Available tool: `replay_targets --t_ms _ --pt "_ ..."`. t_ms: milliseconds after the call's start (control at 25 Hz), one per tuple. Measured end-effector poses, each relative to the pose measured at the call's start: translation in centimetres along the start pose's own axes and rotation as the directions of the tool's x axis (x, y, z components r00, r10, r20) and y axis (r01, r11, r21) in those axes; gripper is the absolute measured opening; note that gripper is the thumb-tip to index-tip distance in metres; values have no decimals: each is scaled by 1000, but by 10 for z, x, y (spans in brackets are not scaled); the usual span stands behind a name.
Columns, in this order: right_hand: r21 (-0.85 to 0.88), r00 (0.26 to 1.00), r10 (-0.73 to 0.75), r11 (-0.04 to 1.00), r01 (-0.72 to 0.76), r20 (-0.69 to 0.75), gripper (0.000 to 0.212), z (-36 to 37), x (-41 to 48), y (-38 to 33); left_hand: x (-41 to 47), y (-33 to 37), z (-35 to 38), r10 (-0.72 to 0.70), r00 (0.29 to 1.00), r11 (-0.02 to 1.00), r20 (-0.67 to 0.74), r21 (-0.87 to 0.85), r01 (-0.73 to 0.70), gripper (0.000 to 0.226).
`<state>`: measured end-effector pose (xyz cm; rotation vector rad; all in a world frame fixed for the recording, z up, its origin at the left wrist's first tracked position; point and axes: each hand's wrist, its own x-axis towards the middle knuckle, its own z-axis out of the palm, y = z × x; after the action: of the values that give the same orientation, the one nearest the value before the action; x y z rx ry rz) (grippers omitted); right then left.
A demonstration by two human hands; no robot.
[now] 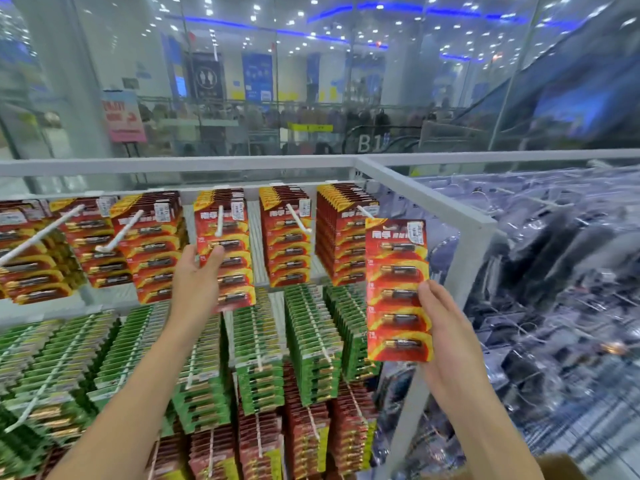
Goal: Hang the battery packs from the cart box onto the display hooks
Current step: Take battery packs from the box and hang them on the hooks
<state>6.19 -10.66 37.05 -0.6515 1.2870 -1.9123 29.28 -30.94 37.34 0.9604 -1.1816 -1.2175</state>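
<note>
My right hand (446, 337) grips a red battery pack (398, 289) upright by its right edge, in front of the top row's rightmost white hook (365, 213). My left hand (197, 275) holds the front red pack (225, 251) hanging on the middle white hook (219, 221), thumb on its face. Red packs fill the top row of hooks. A corner of the cardboard box (561, 465) shows at the bottom right.
Green battery packs (311, 344) hang in the second row, darker red ones (301, 441) below. A white frame post (464, 258) bounds the display on the right, with clear-bagged goods (561, 271) beyond. Glass panels stand behind the rack.
</note>
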Motion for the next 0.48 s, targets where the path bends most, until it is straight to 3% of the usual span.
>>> replay_targets --t_ms 80,240,320,480 --pt "-42 1000 7 999 -7 0 27 -2 4 -1 3 -5 2 -24 999 1000 -28 10 24 20" --pt "-63 999 36 997 -35 9 27 -1 11 -1 -8 3 6 29 999 997 12 73 -30 41" --pt "-67 998 56 996 -56 -3 26 1 19 2 5 -10 -1 57 998 989 -13 138 -54 26" --pt "-93 995 86 992 -90 -44 26 16 49 13 7 -13 -6 55 997 988 -52 148 -46 30"
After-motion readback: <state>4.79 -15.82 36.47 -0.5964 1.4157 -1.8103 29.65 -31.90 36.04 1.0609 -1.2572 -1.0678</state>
